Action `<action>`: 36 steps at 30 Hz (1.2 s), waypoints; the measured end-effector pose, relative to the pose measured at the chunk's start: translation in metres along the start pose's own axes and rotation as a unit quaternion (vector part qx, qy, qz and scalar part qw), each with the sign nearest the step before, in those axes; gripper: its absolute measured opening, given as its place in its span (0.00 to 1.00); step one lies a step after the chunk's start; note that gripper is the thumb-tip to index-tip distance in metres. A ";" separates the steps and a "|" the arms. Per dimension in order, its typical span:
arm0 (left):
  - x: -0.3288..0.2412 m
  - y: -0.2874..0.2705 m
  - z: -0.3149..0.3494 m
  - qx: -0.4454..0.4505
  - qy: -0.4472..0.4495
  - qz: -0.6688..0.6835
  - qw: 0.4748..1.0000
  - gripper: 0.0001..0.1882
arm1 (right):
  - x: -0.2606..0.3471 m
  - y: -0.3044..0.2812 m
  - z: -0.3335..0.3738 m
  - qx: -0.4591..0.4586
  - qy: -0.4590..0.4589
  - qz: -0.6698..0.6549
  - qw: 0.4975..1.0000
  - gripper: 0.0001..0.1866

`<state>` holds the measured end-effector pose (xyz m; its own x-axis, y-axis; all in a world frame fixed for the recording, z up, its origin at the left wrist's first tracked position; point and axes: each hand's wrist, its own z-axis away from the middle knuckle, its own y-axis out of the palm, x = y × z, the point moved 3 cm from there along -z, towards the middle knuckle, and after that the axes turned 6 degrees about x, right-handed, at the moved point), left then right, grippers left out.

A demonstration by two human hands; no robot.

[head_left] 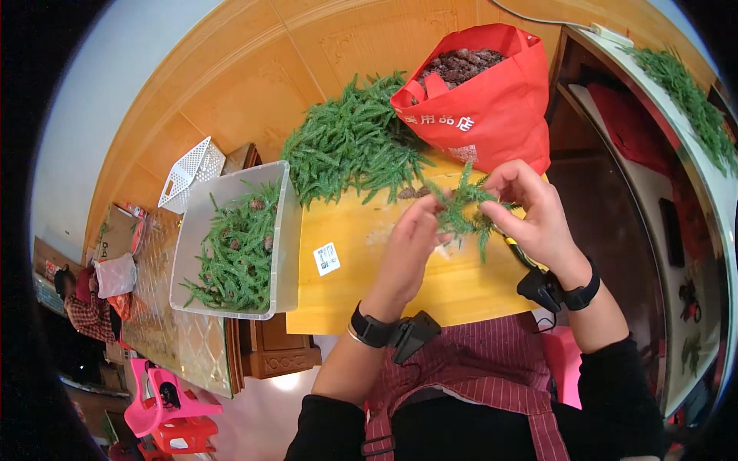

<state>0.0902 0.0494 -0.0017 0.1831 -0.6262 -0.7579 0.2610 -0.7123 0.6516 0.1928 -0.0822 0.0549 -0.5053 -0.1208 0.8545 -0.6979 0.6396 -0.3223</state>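
Observation:
Above the yellow table [361,284], a green artificial pine sprig [463,206] is held between my two hands. My left hand [413,240] closes its fingers on the sprig's left side. On the other side my right hand [532,213] pinches it with thumb and fingers curled in. Something brown shows at the sprig's lower right, partly hidden by the right fingers. A hand tool with yellow and black handles [519,251] lies under my right hand, mostly covered. Small pine cones [411,192] rest on the table just beyond the left hand.
A heap of green pine sprigs [350,142] covers the table's far side. Beside it stands a red bag [492,115] of pine cones. At left, a translucent bin [284,223] holds sprigs with cones; behind it is a white basket [192,173]. A person [88,311] is far left.

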 end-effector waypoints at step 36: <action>-0.013 0.011 0.000 0.041 0.237 -0.361 0.901 0.16 | 0.013 0.019 0.003 0.046 -0.130 0.263 0.955 0.32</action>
<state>0.0911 0.0498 0.0158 0.3828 0.2010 -0.9017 0.4066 -0.9131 -0.0310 0.1715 -0.0738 0.0582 -0.8989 0.0063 0.4381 -0.3487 0.5951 -0.7240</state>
